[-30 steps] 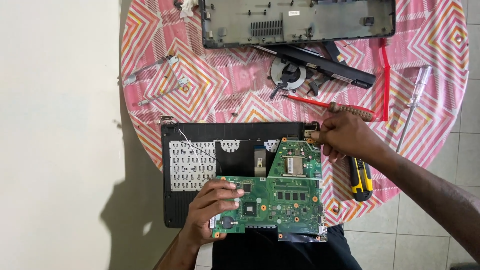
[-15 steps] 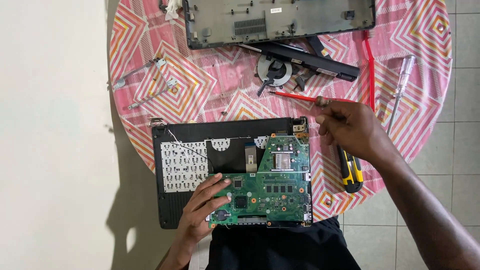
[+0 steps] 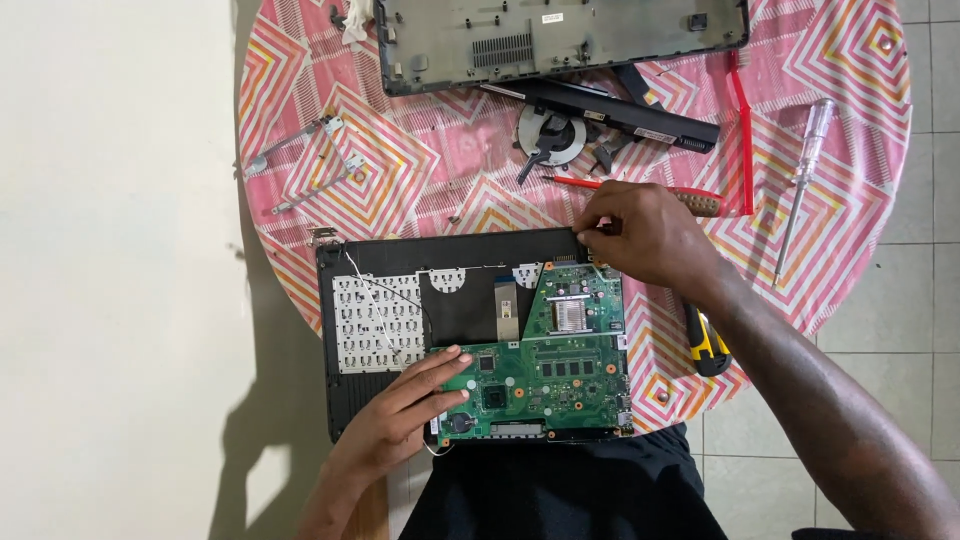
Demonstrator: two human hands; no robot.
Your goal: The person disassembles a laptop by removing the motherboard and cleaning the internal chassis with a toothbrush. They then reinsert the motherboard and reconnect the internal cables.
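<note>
I count one green circuit board (image 3: 555, 375), one black laptop base (image 3: 400, 270), one grey bottom cover (image 3: 560, 40), one battery bar (image 3: 620, 115), one round fan (image 3: 550, 135). Two metal hinge brackets (image 3: 300, 165) lie left. I see three screwdrivers: red (image 3: 640, 190), clear-handled (image 3: 800, 185), yellow-and-black (image 3: 706, 345). One red brush (image 3: 742, 130).
</note>
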